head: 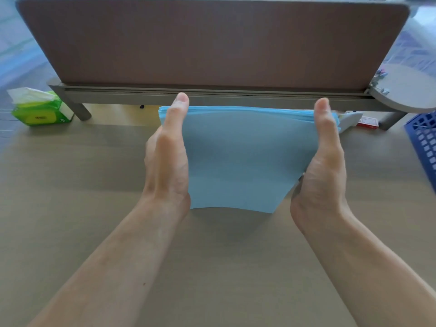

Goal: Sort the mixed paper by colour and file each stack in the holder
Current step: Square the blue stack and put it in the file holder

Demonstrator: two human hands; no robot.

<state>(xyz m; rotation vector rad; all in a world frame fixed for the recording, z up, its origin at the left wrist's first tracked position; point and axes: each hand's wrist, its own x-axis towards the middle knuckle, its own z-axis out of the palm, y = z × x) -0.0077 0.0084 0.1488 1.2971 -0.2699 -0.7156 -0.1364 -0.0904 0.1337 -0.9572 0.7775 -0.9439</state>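
A stack of light blue paper (238, 156) stands on edge on the wooden desk (70, 208), its lower edge on the desktop and its face turned toward me. My left hand (168, 156) presses flat against the stack's left side, fingers straight. Against the right side my right hand (324, 159) presses in the same way. The top edges of the sheets sit slightly uneven. A blue mesh holder (424, 140) is partly in view at the right edge of the desk.
A brown partition panel (212, 43) on a grey rail closes off the desk's far side. A green tissue pack (40, 109) lies at the far left. Behind the paper on the right are a grey object (351, 119) and a small red-and-white item (368, 122).
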